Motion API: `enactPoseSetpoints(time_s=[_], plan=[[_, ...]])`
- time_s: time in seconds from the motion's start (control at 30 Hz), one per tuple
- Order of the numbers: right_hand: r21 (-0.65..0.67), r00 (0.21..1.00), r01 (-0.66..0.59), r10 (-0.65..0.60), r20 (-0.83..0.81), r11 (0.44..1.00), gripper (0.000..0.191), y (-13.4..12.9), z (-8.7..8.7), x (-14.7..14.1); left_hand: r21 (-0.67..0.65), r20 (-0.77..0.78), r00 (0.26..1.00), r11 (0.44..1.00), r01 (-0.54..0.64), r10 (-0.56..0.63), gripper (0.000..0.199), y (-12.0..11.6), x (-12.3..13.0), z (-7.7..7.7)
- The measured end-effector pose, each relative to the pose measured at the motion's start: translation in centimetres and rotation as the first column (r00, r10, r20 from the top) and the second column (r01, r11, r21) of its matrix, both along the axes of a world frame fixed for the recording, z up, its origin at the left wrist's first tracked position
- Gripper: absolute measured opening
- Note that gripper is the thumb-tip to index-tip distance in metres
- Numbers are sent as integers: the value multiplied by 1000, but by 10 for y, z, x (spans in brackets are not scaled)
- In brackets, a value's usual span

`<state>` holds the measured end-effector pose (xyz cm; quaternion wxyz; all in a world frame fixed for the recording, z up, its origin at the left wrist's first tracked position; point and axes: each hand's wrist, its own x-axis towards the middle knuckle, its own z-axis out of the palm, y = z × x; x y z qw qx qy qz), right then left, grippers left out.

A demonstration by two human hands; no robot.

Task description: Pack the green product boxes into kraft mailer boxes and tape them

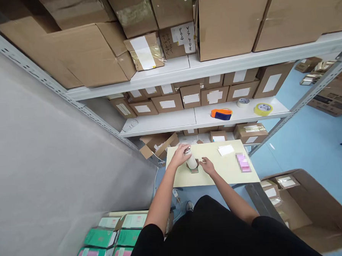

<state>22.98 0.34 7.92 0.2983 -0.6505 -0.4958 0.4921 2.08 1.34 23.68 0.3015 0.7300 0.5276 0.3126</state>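
Observation:
My left hand [181,155] is wrapped round the top of a white bottle [191,162] with a shiny cap, which leans slightly. The bottle's base meets a small open box [194,170], brown inside with a greenish front; whether it sits inside or just behind the box edge I cannot tell. Just to the right of the box is my right hand [207,166], its fingers apart and holding nothing. Both hands are over a pale yellow table [219,171]. White paper [225,150] lies toward the table's back right, with a blurred pink item [243,162] near its right edge.
Metal shelves [171,124] packed with cardboard boxes rise behind the table. An orange and blue tape dispenser [222,114] and two tape rolls sit on one shelf. A large open carton [301,209] stands at right, green boxes [100,237] at lower left, a grey wall at left.

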Motion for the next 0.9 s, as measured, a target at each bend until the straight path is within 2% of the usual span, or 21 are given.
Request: enactPoseSetpoints(time_s=[0.13, 0.23, 0.37, 0.6, 0.67, 0.77, 0.9], plan=[[-41, 986, -13, 20, 165, 999, 31, 3, -22, -17, -22, -53, 999, 1000, -8, 7, 48, 1, 1, -28], [-34, 979, -28, 34, 203, 999, 19, 8, -32, -27, -24, -106, 994, 1000, -7, 5, 48, 2, -2, -43], [-30, 976, -7, 14, 216, 1000, 31, 12, -42, -34, -51, -139, 990, 998, 21, -28, 48, 2, -5, -65], [-27, 972, 63, -55, 229, 998, 27, 14, -55, -39, -139, -379, 918, 988, 74, -122, 49, 7, 0, -111], [-30, 970, 82, -73, 231, 996, 27, 14, -58, -41, -154, -359, 922, 983, 97, -147, 49, 8, 2, -124], [-28, 970, 101, -92, 225, 994, 28, 14, -60, -42, -162, -229, 960, 979, 127, -163, 45, 6, 3, -143], [-21, 975, 99, -93, 202, 995, 30, 12, -61, -41, -129, -30, 996, 989, 75, -79, 39, -5, -8, -162]])
